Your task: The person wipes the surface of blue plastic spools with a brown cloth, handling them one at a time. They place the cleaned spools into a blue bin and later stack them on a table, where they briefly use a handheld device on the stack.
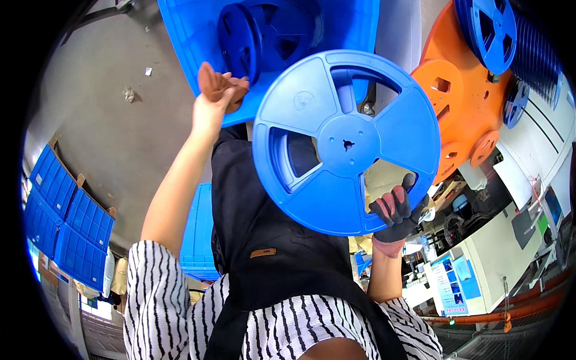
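My right hand point(396, 211), in a dark grey and red work glove, is closed on the rim of a large blue plastic reel point(349, 144), its fingers through one of the cut-outs. The reel is held up in front of my body, its flat face with the small centre hole toward me. At the left, my left hand point(216, 102) is closed on a crumpled brown cloth-like piece point(211, 81), beside the rim of a blue bin point(186, 36). More blue reels point(240, 39) stand inside the bin; the held reel hides part of it.
At the right stands an orange round-plated frame point(465, 114) with a row of blue reels point(495, 36) along it. Stacked blue crates point(66, 216) are at the far left, and another blue crate point(198, 231) is by my left side. A pale desk point(498, 258) is at the right.
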Tool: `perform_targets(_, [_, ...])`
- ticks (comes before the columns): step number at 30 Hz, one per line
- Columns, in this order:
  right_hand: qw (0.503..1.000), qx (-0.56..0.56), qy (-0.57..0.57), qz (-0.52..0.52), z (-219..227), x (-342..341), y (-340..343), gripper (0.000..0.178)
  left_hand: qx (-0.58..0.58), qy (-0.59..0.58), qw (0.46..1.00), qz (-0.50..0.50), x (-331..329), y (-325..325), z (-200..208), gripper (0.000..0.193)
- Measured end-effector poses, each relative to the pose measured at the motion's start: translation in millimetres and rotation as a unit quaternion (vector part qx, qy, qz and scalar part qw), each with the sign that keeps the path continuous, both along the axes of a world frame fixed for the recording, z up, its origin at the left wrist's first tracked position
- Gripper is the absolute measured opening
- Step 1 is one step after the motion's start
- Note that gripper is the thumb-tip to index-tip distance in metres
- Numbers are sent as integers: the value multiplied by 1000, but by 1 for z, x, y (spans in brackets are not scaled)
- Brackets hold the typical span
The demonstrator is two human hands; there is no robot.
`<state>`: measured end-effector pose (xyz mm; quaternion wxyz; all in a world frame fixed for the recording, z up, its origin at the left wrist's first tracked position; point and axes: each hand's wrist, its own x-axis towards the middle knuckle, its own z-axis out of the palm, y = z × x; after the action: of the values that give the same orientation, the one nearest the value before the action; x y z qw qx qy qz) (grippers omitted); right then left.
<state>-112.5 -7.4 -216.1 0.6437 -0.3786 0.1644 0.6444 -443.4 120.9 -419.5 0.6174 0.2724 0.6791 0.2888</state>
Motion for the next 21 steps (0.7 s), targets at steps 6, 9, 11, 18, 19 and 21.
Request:
perform_targets(6, [997, 27, 63, -25, -11, -3, -13, 49, 201, -76, 977, -3, -13, 1, 94, 58])
perform_targets(9, [992, 66, 108, 4, -14, -12, -11, 52, 218, 134, 895, -366, 50, 7, 159, 73])
perform_targets(11, [983, 96, 154, 23, -17, -16, -11, 60, 283, 169, 834, -443, 100, -12, 169, 79])
perform_targets(18, [988, 36, 152, 14, -2, -30, 3, 55, 262, 46, 832, -488, 90, -35, 153, 74])
perform_targets(19, [991, 7, 134, -14, 4, -32, 12, 53, 122, 25, 873, -471, 68, -24, 155, 63])
perform_targets(21, [991, -48, 109, -66, 7, -29, 24, 50, 176, 57, 838, -513, 22, -28, 143, 56])
